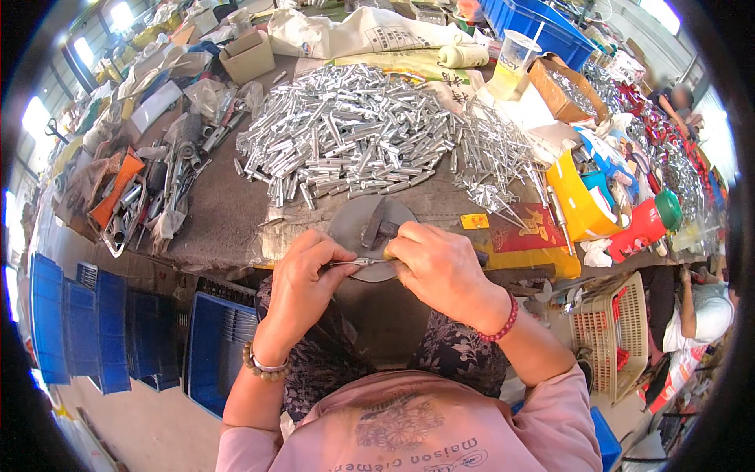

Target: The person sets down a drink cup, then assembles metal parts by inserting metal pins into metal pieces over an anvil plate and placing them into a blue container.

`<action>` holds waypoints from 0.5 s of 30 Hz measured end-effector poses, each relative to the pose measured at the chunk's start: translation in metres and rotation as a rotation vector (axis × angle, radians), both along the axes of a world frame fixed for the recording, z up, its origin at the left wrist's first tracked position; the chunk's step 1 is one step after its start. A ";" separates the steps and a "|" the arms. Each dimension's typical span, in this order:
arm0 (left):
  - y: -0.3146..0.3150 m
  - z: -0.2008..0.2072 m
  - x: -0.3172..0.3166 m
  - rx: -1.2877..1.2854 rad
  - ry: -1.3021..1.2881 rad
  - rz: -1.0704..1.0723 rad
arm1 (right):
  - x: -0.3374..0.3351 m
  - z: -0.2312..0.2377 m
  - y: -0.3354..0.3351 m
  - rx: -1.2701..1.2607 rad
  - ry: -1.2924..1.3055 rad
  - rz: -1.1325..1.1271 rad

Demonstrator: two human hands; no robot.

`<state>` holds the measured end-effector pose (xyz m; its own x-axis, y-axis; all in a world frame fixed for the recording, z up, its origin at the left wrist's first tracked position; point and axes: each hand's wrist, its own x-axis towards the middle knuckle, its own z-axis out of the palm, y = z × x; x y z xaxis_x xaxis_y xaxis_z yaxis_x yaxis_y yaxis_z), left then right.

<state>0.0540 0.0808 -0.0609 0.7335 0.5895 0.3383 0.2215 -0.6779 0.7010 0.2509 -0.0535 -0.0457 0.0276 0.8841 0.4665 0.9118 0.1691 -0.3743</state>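
Observation:
My left hand (303,279) pinches a thin metal piece (358,262) by its left end, just over the near rim of a round grey metal disc (354,220). My right hand (436,263) is closed on a tool with a wooden handle, pressed against the same piece from the right. A dark metal block (375,224) stands on the disc behind my fingers. Beyond the disc lies a big heap of short silver metal tubes (346,130), with a smaller pile of thin silver pins (495,157) to its right.
Blue plastic crates (118,330) stand on the floor at left. A yellow bin (578,197), a red bottle with a green cap (645,224), a drink cup (515,59) and a cardboard box (562,86) crowd the right. A white basket (617,330) and another person (700,307) sit lower right.

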 end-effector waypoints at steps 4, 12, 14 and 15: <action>-0.001 -0.001 0.000 -0.034 -0.018 0.001 | 0.004 -0.003 0.002 -0.022 0.025 0.029; 0.000 -0.006 0.005 -0.051 -0.050 -0.028 | 0.004 -0.011 0.009 -0.021 0.078 0.062; -0.001 -0.004 0.004 -0.038 -0.040 0.010 | 0.002 -0.010 0.008 -0.018 0.075 0.049; -0.001 0.000 0.003 -0.042 -0.023 0.006 | -0.001 -0.010 0.006 0.011 0.131 0.036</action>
<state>0.0570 0.0796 -0.0610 0.7226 0.6077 0.3294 0.2091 -0.6464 0.7338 0.2497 -0.0474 -0.0558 0.0574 0.8804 0.4707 0.8483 0.2056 -0.4880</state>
